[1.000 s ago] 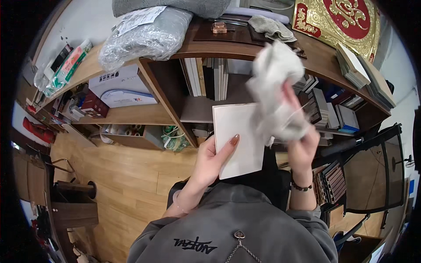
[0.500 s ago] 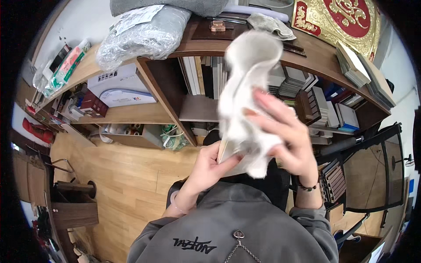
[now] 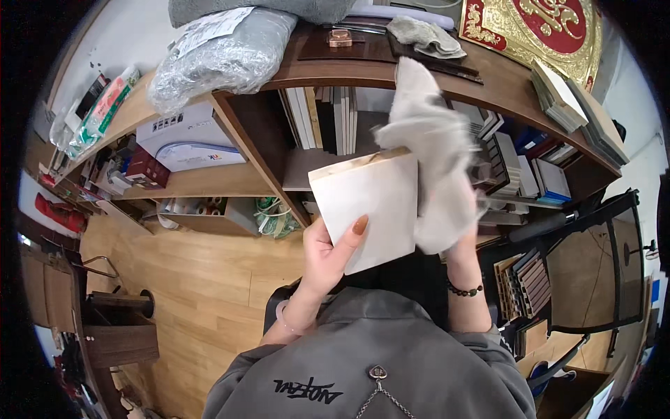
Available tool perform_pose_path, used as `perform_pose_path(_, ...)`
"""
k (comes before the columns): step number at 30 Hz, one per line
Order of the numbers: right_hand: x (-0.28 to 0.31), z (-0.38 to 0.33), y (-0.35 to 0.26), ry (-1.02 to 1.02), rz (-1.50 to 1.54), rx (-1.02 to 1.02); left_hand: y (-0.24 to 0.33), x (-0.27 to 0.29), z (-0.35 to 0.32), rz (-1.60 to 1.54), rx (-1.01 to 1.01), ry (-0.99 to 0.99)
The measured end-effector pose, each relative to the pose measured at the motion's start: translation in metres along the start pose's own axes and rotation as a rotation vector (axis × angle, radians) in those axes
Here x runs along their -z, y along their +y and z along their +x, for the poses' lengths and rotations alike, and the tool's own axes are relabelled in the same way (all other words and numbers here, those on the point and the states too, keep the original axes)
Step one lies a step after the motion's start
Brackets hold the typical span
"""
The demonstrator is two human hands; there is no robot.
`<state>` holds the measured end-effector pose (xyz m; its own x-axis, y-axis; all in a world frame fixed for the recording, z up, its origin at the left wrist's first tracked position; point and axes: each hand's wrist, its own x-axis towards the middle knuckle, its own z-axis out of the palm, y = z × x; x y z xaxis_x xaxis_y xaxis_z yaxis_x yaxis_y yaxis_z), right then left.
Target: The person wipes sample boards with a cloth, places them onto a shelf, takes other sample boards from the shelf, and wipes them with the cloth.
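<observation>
My left hand [image 3: 329, 251] grips a flat white square panel [image 3: 370, 202] by its lower left edge, thumb on its face, holding it up in front of the wooden shelf unit [image 3: 258, 133]. My right hand [image 3: 462, 237] is mostly hidden under a crumpled pale grey cloth [image 3: 433, 153] that it clutches. The cloth hangs against the panel's right edge and rises above its top right corner.
Shelves hold upright books [image 3: 328, 119], white boxes [image 3: 185, 140] and sample boards [image 3: 530, 174]. A plastic-wrapped grey bundle [image 3: 223, 52], a second rag [image 3: 426, 35] and a red-gold plaque [image 3: 537, 28] lie on top. Black chair [image 3: 600, 251] at right, wooden floor [image 3: 195, 279] at left.
The cloth swept across the face of the panel, covering it half a second ago, and now sits back at the panel's right edge. The panel's white face shows again.
</observation>
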<state>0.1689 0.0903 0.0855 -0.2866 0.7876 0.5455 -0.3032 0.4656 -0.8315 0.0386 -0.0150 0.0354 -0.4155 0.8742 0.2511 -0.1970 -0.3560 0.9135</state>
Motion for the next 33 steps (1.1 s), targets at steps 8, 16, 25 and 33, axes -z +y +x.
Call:
perform_pose_path(8, -0.014, 0.009, 0.011, 0.012, -0.034, -0.257, -0.004, 0.003, -0.005, 0.005, -0.037, -0.006)
perform_pose_path(16, -0.007, 0.007, 0.017, 0.029, 0.172, -0.238, -0.007, 0.001, -0.001, -0.139, -0.055, 0.164)
perform_pose_path(25, 0.001, 0.005, 0.024, 0.061, 0.182, -0.384, -0.003, -0.002, 0.005, -0.202, 0.019, 0.158)
perform_pose_path(33, -0.017, -0.011, 0.015, -0.228, -0.405, 0.012, -0.005, -0.009, 0.011, -0.366, -0.034, 0.266)
